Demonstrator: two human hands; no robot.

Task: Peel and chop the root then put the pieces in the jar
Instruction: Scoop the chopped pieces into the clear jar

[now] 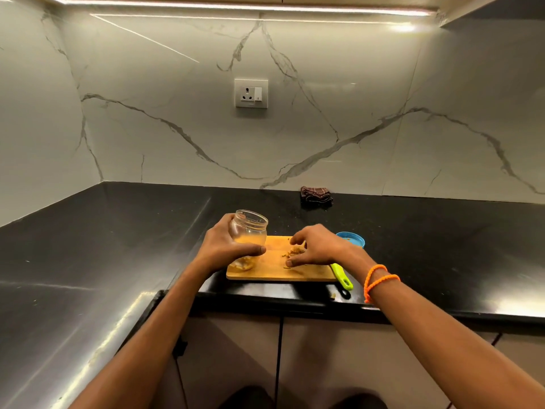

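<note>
Now the filling step is in hand. The left hand (228, 246) grips the jar (248, 237) over the board's (280, 274) left end; the right hand (314, 246), fingers loosely curved, gathers the pieces (293, 251) mid-board. Next, I think, it must pinch them and drop them in the jar.

We have a single head-worn, wide-angle view, looking forward and down from above the counter edge. The cutting board (283, 268) sits just below frame centre, near the lens; both forearms enter from the bottom corners. The marble wall (324, 84) with its socket (251, 93) fills the upper half. Straight lines bow toward the frame edges.
</note>
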